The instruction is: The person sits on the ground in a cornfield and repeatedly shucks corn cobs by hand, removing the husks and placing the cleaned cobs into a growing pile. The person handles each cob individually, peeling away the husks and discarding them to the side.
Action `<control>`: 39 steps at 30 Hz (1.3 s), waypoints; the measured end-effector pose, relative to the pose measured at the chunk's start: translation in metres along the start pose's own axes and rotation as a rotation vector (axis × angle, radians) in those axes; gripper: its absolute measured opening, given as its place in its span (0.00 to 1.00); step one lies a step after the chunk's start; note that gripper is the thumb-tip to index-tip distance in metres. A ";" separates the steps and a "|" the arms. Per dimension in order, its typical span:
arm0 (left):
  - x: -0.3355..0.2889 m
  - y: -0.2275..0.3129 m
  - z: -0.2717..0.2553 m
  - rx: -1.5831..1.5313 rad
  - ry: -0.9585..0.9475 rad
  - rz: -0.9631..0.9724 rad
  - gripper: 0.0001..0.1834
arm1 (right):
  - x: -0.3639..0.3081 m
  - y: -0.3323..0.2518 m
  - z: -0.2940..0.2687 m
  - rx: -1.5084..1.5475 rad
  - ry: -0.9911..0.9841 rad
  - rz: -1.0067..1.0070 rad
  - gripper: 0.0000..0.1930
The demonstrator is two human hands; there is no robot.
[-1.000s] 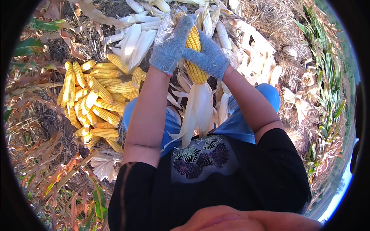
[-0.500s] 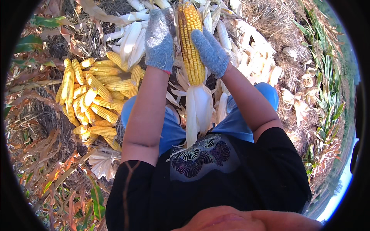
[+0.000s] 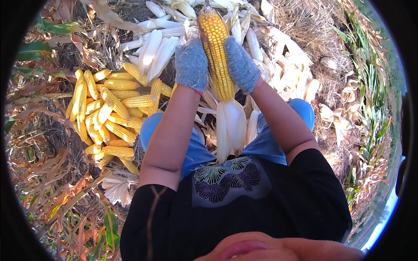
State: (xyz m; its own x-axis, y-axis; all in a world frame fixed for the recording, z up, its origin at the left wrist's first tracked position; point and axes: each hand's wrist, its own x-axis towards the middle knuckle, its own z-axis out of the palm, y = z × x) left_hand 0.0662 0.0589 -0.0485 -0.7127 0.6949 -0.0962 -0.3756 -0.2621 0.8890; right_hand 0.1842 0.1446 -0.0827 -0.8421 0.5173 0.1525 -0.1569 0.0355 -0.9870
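We apparently grip the cob (image 3: 214,54), its axis near twelve to six o'clock, between left hand (image 3: 191,63) at nine and right hand (image 3: 241,65) at three

A long yellow corn ear (image 3: 217,56) fills the upper centre of the frame, its rounded end near the top edge, tilted slightly left. Its kernels are bare, brownish along the left side. Pale husk (image 3: 231,126) trails from its lower end toward frame centre.

Gloved hands (image 3: 242,66) hold a yellow corn cob (image 3: 217,56) (pale husk (image 3: 231,125) at one end).
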 end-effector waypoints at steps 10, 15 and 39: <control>-0.010 0.022 0.019 -0.084 -0.013 0.041 0.18 | -0.003 -0.019 -0.003 -0.506 0.061 -0.302 0.17; -0.004 0.001 0.014 -0.360 0.057 -0.024 0.14 | -0.006 -0.046 0.011 -0.315 0.079 -0.058 0.21; -0.001 0.053 -0.006 -0.844 -0.088 -0.142 0.14 | -0.004 -0.019 0.011 0.606 0.263 0.568 0.29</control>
State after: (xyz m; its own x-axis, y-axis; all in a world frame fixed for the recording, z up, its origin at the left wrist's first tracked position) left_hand 0.0439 0.0401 -0.0043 -0.5900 0.7991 -0.1154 -0.7976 -0.5545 0.2375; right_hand 0.1849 0.1325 -0.0638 -0.7413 0.5020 -0.4456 -0.0593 -0.7103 -0.7014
